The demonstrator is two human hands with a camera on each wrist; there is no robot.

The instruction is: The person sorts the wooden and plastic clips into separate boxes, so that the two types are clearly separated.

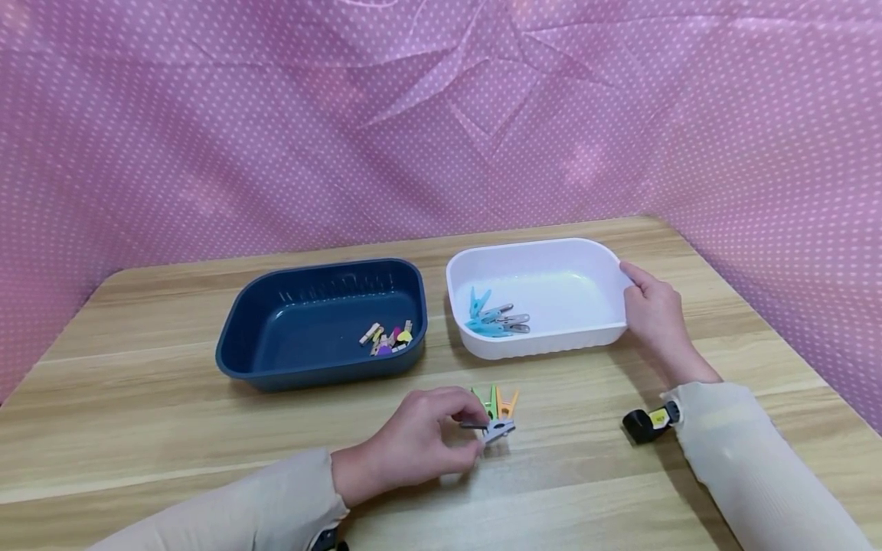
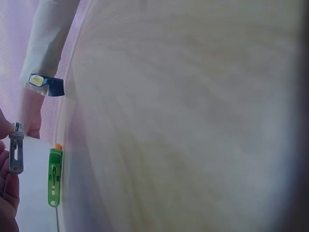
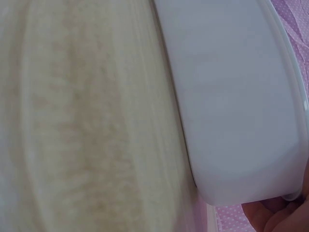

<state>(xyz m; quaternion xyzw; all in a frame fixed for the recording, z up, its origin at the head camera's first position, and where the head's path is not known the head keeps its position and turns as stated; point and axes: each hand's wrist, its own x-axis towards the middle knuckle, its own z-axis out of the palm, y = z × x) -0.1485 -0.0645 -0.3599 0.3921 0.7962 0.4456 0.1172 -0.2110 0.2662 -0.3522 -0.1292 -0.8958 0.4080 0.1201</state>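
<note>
My left hand [image 1: 423,436] pinches a grey clothespin [image 1: 499,431] [image 2: 16,153] between thumb and fingers, just over the table. Beyond it on the tabletop are a green clothespin [image 1: 492,403] [image 2: 54,181] and an orange clothespin [image 1: 508,404], side by side. With its thumb over the rim, my right hand [image 1: 654,317] [image 3: 285,215] grips the right end of a white plastic basin [image 1: 544,343] [image 3: 231,106]. Several light blue clothespins [image 1: 491,327], some with grey parts, lie in the basin's left front corner.
To the left of the white basin stands a dark blue basin [image 1: 324,376]. Several small wooden clothespins with coloured pieces [image 1: 387,339] lie in its right front corner. A pink dotted cloth [image 1: 413,138] hangs behind the wooden table [image 1: 124,428].
</note>
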